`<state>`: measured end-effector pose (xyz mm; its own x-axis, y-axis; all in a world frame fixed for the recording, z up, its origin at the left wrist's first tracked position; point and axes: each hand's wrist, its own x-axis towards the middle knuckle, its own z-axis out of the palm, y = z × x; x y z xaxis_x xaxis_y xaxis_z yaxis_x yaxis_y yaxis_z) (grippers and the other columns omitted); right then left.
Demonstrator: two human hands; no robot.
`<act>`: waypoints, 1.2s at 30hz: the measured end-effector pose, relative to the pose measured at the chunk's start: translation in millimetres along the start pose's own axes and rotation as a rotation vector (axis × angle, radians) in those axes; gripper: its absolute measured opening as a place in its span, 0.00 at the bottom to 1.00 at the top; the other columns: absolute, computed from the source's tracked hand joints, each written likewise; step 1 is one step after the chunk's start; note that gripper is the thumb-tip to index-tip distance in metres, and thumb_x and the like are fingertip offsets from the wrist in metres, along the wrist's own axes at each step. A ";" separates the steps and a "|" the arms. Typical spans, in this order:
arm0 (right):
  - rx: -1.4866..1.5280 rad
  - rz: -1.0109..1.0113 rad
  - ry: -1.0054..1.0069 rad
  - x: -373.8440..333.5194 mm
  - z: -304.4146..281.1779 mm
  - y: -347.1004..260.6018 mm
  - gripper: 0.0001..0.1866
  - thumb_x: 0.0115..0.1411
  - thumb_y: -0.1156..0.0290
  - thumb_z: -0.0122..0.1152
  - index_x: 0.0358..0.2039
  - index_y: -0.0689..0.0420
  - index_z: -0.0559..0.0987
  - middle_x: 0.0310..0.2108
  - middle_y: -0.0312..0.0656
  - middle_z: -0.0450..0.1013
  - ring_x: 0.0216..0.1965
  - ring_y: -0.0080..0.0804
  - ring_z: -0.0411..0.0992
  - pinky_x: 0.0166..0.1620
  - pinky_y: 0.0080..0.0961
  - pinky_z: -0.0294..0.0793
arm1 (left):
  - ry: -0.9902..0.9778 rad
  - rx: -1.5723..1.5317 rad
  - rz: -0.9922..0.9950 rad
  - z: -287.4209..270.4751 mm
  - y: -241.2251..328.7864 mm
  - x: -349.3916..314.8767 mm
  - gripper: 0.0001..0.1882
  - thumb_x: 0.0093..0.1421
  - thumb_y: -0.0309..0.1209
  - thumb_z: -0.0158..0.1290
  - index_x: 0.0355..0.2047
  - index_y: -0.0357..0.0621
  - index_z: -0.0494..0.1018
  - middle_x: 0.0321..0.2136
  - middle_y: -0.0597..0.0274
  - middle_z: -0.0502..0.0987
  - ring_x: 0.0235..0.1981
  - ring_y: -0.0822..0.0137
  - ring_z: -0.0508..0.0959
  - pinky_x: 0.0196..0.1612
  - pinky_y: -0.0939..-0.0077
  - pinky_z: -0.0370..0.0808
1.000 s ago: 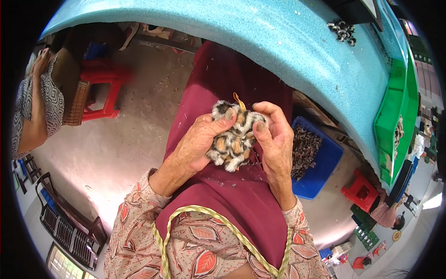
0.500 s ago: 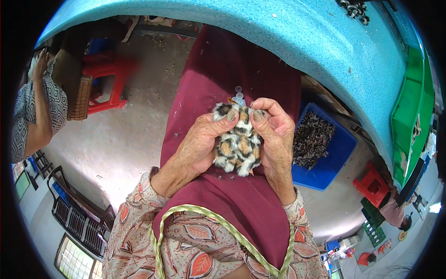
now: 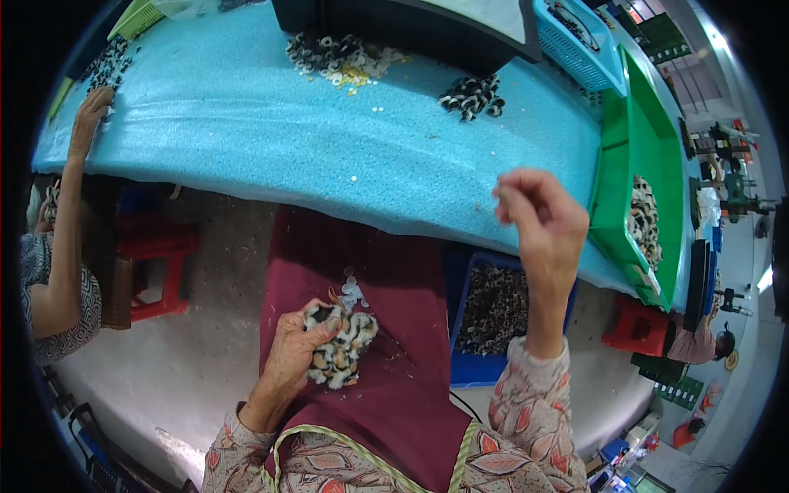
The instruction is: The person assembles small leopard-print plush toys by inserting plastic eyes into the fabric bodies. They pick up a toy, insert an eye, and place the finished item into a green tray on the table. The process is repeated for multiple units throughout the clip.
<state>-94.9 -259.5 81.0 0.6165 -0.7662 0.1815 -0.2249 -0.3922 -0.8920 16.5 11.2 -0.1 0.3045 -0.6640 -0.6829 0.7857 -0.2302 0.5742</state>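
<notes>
My left hand (image 3: 289, 349) is closed around a small furry bundle (image 3: 345, 345) in white, black and tan, held over the maroon apron (image 3: 370, 255) on my lap. Its thumb presses on the upper part of the fur. Several clear round discs (image 3: 352, 293) lie on the apron just beyond the bundle. My right hand (image 3: 544, 215) is raised over the front edge of the blue-covered table (image 3: 288, 156), away from the bundle. Its fingers curl in toward the thumb; whether anything small is pinched there I cannot make out.
Black-and-white bits (image 3: 472, 97) and a pile of white and yellow pieces (image 3: 353, 67) lie on the table by a black bin (image 3: 403, 37). A green tray (image 3: 612, 181) stands at right. Below is a blue bin (image 3: 472, 368) of furry bits. At left, another person's hand (image 3: 92, 107) reaches onto the table.
My right hand has let go of the furry bundle and moved up and right over the table. The left hand keeps the bundle. The view has tilted up, showing more of the table.
</notes>
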 end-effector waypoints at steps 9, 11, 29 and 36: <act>-0.532 -0.161 0.071 71.9 30.0 30.2 0.14 0.47 0.66 0.71 0.29 0.62 0.78 0.21 0.41 0.73 0.22 0.30 0.73 0.29 0.27 0.73 | 0.028 -0.091 -0.033 5.9 -1.9 -5.3 0.07 0.58 0.29 0.57 0.33 0.37 0.74 0.26 0.61 0.79 0.23 0.73 0.78 0.26 0.78 0.79; -0.639 -0.160 0.072 75.7 36.4 31.9 0.13 0.47 0.66 0.70 0.29 0.61 0.78 0.21 0.41 0.73 0.23 0.32 0.73 0.30 0.29 0.73 | 0.034 -0.093 -0.018 3.6 -0.2 -4.8 0.08 0.58 0.29 0.57 0.33 0.36 0.74 0.26 0.60 0.79 0.22 0.72 0.79 0.26 0.78 0.79; -0.690 -0.093 -0.065 74.0 31.4 32.1 0.13 0.51 0.63 0.66 0.35 0.56 0.79 0.29 0.40 0.76 0.31 0.35 0.76 0.36 0.32 0.73 | 0.044 -0.110 -0.014 -0.3 -4.3 -2.7 0.10 0.58 0.31 0.57 0.34 0.35 0.76 0.26 0.58 0.80 0.22 0.70 0.80 0.25 0.76 0.79; -0.829 0.006 -0.016 84.2 47.0 25.7 0.19 0.50 0.54 0.67 0.35 0.54 0.79 0.25 0.40 0.76 0.30 0.34 0.75 0.36 0.33 0.73 | 0.047 -0.105 -0.006 1.1 -8.1 0.5 0.10 0.58 0.31 0.57 0.33 0.36 0.76 0.26 0.59 0.80 0.21 0.71 0.79 0.23 0.76 0.79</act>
<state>-13.3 -310.2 53.9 0.6229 -0.7645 0.1661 -0.7077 -0.6411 -0.2970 9.6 12.0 -4.6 0.3228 -0.6284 -0.7077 0.8386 -0.1568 0.5217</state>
